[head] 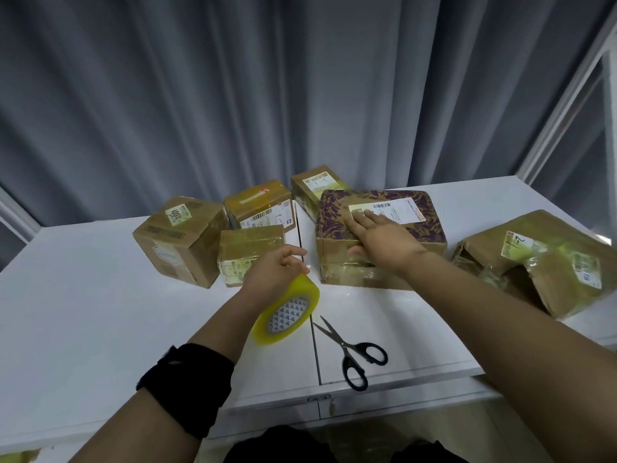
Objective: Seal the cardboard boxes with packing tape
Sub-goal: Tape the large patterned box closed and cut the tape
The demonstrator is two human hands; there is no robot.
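1. The left hand (270,274) is gripping the tape roll (290,309), fingers curled over its top rim. It is holding the roll tilted just above the table (100,295), near the patterned box (429,225).
2. The right hand (377,238) is lying flat on that box's top, fingers straight and reaching onto the shipping label (397,208), thumb hanging over the front edge. It is holding nothing, just pressing down.
3. The patterned box is sitting mid-table with its front face looking crumpled and shiny with tape. I cannot tell if the top seam is closed.
4. The scissors (354,352) are lying untouched near the table's front edge, just right of the roll.
5. Four smaller boxes (182,242) are clustering back-left and looking taped. A torn-open box (551,272) is sitting far right, well apart.
6. Step, judging: steadying the patterned box and bringing the roll over for a strip. A loose tape end is too faint to confirm.
7. Next move is likely calling for peeling the end, sticking it on the near side and pulling it across the top while the right hand is pinning the box. One hand will then need freeing for the scissors.
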